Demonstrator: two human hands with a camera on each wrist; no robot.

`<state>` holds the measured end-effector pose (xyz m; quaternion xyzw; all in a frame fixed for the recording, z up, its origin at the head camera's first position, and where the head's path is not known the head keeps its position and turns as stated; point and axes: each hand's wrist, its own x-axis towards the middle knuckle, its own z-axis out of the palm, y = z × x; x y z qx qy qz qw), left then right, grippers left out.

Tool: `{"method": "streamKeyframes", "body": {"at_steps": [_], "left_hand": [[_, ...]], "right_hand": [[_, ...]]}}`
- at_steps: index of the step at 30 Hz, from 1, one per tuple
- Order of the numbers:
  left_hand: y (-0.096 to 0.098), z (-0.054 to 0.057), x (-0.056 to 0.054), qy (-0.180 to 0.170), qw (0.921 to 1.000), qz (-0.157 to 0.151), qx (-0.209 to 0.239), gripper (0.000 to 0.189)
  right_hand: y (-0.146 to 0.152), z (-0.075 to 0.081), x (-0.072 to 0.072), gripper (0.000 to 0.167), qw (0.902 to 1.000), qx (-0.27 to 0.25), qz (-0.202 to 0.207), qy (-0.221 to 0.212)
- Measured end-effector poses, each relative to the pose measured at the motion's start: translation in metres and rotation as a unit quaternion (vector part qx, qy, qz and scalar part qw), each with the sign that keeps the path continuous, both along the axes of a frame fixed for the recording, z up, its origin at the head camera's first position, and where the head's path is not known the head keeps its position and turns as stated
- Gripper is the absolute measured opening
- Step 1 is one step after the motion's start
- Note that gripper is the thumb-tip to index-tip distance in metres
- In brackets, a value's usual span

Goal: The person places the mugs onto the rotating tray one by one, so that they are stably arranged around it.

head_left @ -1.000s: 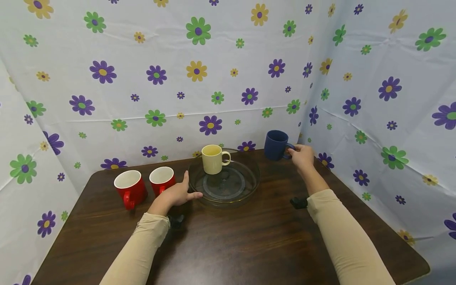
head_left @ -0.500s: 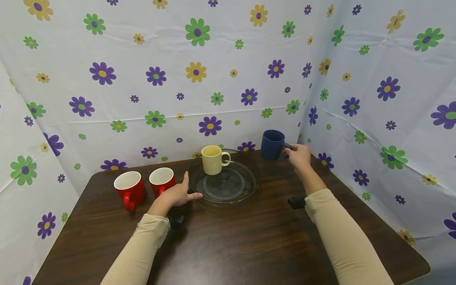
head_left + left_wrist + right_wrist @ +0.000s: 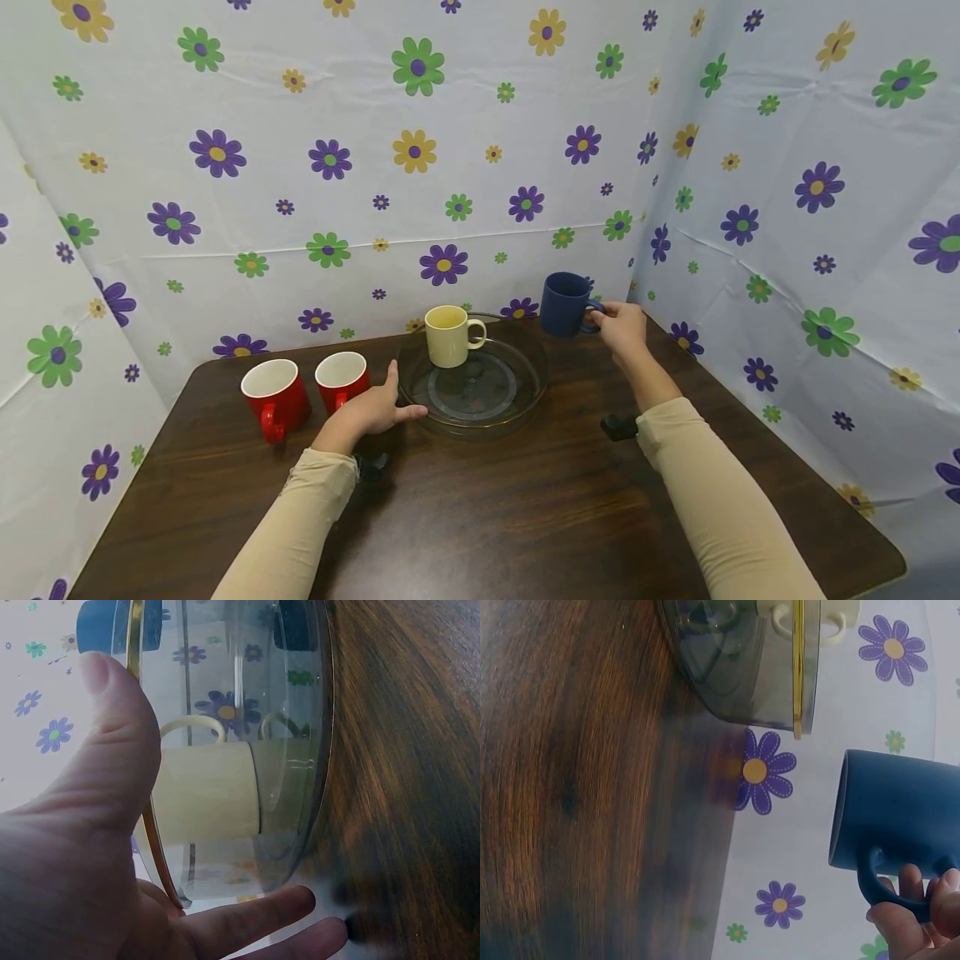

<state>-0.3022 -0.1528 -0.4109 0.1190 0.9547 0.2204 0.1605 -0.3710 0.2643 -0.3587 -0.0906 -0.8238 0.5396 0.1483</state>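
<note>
My right hand (image 3: pixel 621 329) pinches the handle of a blue mug (image 3: pixel 564 305), which hangs upright in the air above the table's back right part. In the right wrist view this blue mug (image 3: pixel 904 814) is well apart from the tabletop. My left hand (image 3: pixel 371 407) rests against the left side of a clear glass dish (image 3: pixel 472 427), its thumb and fingers spread and fairly straight. From the left wrist, the thumb lies by the rim of the glass dish (image 3: pixel 304 825). A pale yellow mug (image 3: pixel 447 337) stands upright inside the dish.
Two red mugs with white insides, a left one (image 3: pixel 274 398) and a right one (image 3: pixel 342 379), stand left of the dish; my left hand partly covers the right one. A flowered cloth (image 3: pixel 360 175) hangs behind the brown wooden table (image 3: pixel 495 517) and along its right side.
My right hand has moved left with the blue mug, bringing it closer to the glass dish. My left hand, the dish and the other mugs have stayed put.
</note>
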Motion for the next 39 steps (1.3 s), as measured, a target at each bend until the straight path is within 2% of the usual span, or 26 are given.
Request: {"method": "streamKeyframes", "body": {"at_steps": [13, 21, 39], "left_hand": [[0.001, 0.004, 0.001, -0.003, 1.0000, -0.001, -0.002, 0.122], [0.000, 0.002, 0.000, -0.005, 1.0000, 0.000, -0.002, 0.123], [-0.001, -0.001, -0.002, -0.005, 1.0000, 0.002, 0.000, 0.123]], "right_hand": [[-0.011, 0.005, 0.001, 0.032, 0.9997, -0.013, 0.019, 0.009], [-0.022, 0.005, 0.003, 0.030, 0.9996, -0.001, 0.026, 0.013], [-0.045, -0.006, 0.007, 0.028, 0.9979, -0.018, 0.061, 0.013]]}}
